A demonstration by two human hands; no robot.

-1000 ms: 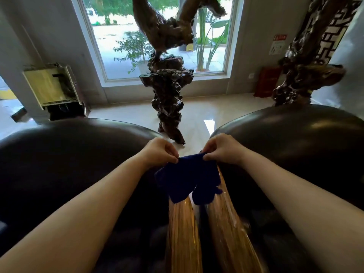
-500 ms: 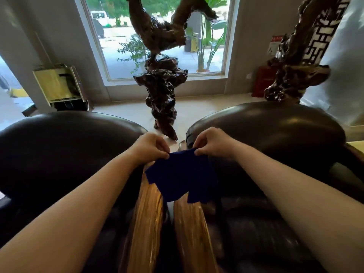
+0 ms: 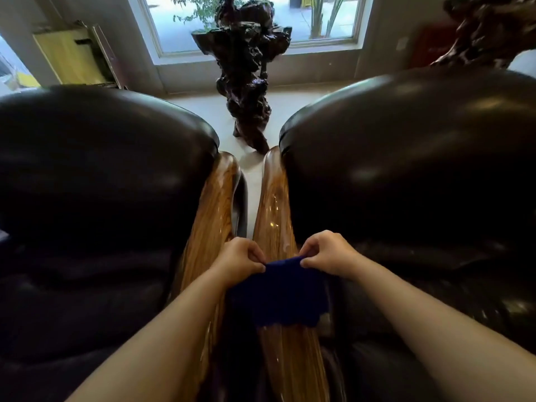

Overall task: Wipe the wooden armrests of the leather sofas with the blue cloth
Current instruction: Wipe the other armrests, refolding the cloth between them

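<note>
Both hands, left [image 3: 240, 262] and right [image 3: 327, 254], pinch the blue cloth's [image 3: 278, 294] top edge, forearms stretched forward.

1. The left hand [image 3: 242, 262] and right hand [image 3: 326, 253] each pinch a top corner of the blue cloth [image 3: 280, 294], which is stretched between them.
2. The cloth hangs below the hands, over the right armrest [image 3: 274, 216]; whether it touches the wood cannot be told.
3. The left armrest [image 3: 216, 204] runs just beside the left hand, apart from the right one by a narrow gap.
4. A dark leather sofa [image 3: 95, 184] bulges left of the left hand; another sofa [image 3: 412, 158] bulges right of the right hand.
5. Beyond the hands, past the armrest tips, a dark gnarled wood sculpture [image 3: 246, 71] stands on the pale floor [image 3: 208, 108] before a window [image 3: 179, 21].
</note>
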